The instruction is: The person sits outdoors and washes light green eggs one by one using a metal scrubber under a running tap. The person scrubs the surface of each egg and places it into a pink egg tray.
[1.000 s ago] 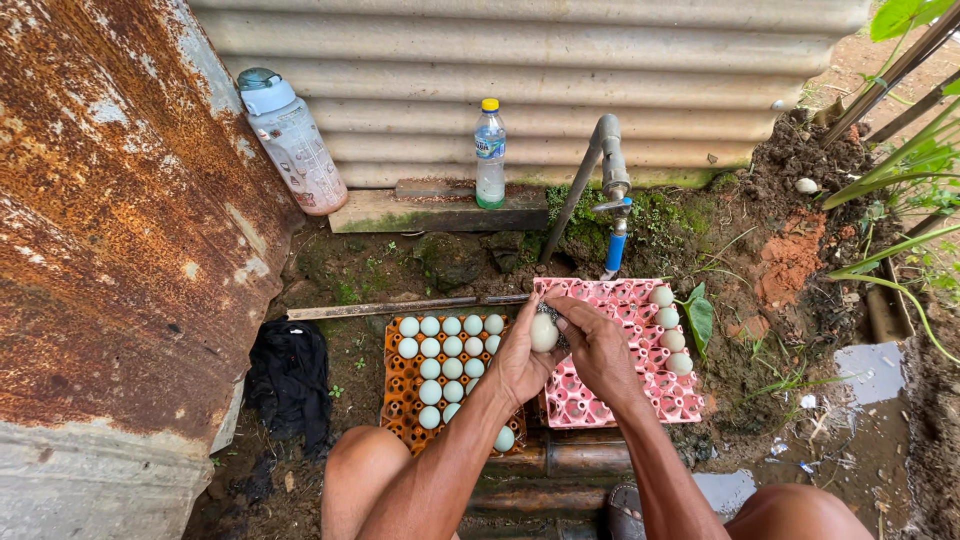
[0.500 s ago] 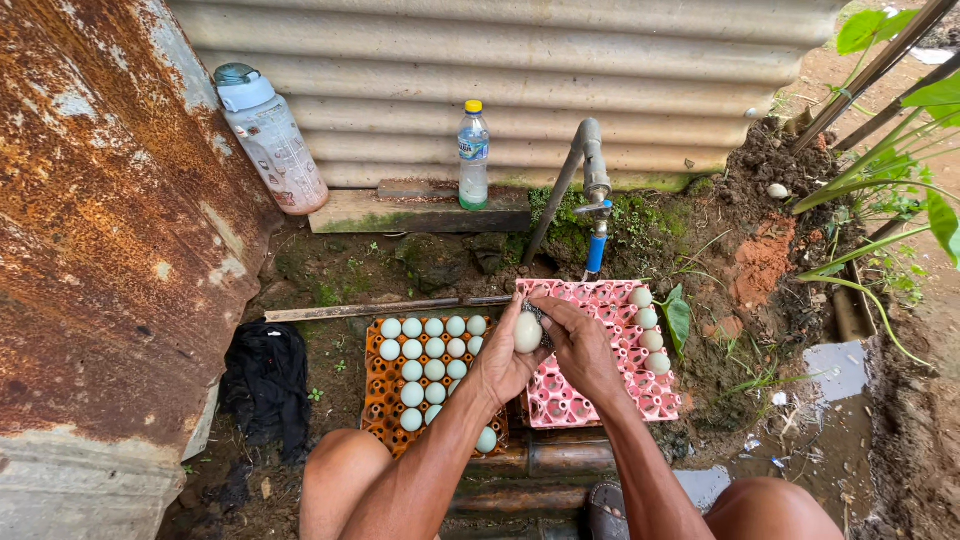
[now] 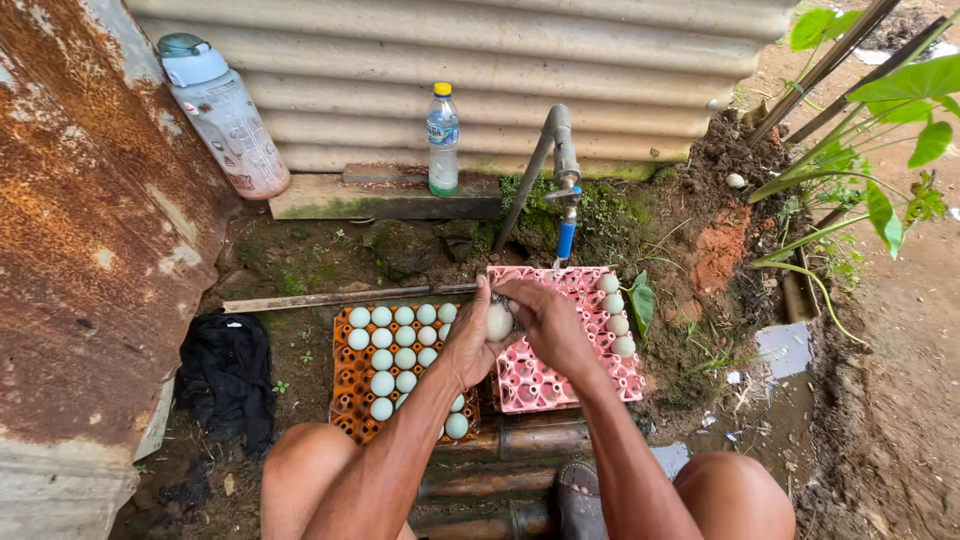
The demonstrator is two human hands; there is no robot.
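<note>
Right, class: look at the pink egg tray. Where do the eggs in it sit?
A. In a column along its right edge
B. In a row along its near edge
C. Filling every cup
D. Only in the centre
A: the pink egg tray holds a few pale eggs lined up along its right edge, with the other visible cups bare.

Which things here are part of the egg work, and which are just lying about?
In use: egg held in left hand and right hand; orange tray of eggs; pink tray; tap.
Lying about: small bottle; big bottle; black cloth.
</note>
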